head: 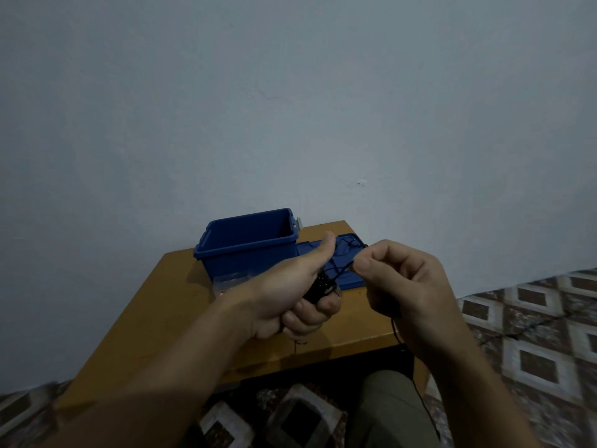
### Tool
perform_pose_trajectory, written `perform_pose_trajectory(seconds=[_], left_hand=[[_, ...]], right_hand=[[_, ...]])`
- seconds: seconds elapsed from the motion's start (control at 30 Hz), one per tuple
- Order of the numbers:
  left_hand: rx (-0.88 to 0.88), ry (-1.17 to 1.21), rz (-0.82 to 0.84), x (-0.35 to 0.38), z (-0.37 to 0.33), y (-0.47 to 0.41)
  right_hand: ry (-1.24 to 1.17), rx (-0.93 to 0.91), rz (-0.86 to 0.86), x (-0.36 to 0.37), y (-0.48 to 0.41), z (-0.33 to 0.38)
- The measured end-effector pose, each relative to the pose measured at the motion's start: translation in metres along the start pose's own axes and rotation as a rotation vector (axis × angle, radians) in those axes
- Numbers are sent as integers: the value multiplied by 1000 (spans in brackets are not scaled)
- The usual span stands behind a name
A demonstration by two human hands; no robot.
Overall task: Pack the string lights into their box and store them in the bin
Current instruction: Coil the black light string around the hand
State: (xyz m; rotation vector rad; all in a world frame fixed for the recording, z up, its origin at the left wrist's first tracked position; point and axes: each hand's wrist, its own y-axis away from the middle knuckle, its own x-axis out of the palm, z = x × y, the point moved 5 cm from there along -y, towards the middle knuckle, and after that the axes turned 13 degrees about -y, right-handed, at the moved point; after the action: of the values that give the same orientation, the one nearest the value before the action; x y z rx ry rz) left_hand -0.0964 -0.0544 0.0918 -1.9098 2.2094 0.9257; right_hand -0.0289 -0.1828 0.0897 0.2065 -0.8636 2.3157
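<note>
My left hand (290,292) grips a dark wound bundle of the string lights (318,287) above the wooden table, thumb pointing up. My right hand (403,286) pinches the black wire (342,270) between thumb and fingers just to the right of the bundle. More wire hangs from under my right hand past the table's front edge. Behind my hands stands the open blue bin (248,244). A clear box (229,281) lies against the bin's front, partly hidden by my left wrist.
The blue bin lid (347,279) lies flat to the right of the bin. The small wooden table (355,328) stands against a pale blue wall. Patterned floor tiles (533,318) spread to the right, with wire trailing across them. My knee (387,412) is below the table.
</note>
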Motion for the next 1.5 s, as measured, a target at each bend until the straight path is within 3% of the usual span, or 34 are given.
perform_pose_trajectory(seconds=[0.1,0.2,0.43,0.53,0.67,0.97,1.2,1.5], left_hand=[[-44,-58,-29,0,2,0],[-47,-101,-21,-1,5,-1],[2,47,200,3,9,-3],[107,180,318,5,4,-1],[301,332,340,5,-9,5],[541,656,414,1,-23,10],[611,731,326,-4,-30,12],[605,711,0,-16,-39,10]], right_hand=[[25,-28,29,4,0,0],[96,-29,-45,2,-1,-4],[211,119,-89,-8,-3,-24],[219,163,-56,-5,-4,-28],[197,232,-43,-1,-3,-31],[309,146,38,8,0,-29],[381,162,102,13,-2,-30],[387,283,176,19,4,-31]])
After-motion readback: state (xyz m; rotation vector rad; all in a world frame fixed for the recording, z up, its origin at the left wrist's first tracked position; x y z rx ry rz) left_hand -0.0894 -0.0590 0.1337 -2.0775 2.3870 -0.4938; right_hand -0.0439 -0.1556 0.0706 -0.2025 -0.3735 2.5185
